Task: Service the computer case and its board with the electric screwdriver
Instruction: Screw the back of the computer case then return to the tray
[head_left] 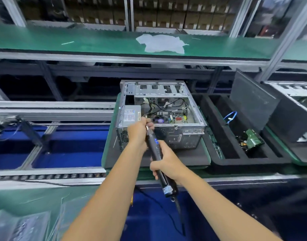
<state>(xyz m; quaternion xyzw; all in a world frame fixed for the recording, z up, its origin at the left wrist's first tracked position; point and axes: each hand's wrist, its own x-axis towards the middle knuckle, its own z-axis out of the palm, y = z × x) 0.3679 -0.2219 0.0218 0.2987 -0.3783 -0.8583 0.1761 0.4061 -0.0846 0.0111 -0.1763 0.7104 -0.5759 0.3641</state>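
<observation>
Green conveyor bench (45, 40), open grey metal computer case (159, 113); right hand (166, 164) clenched around black electric screwdriver (155, 150), left hand (140, 130) pinching its tip.

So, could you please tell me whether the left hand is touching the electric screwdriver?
Touching. The head view shows the left hand with its fingers curled round the front end of the electric screwdriver, near the bit, while the right hand grips the barrel.
</observation>
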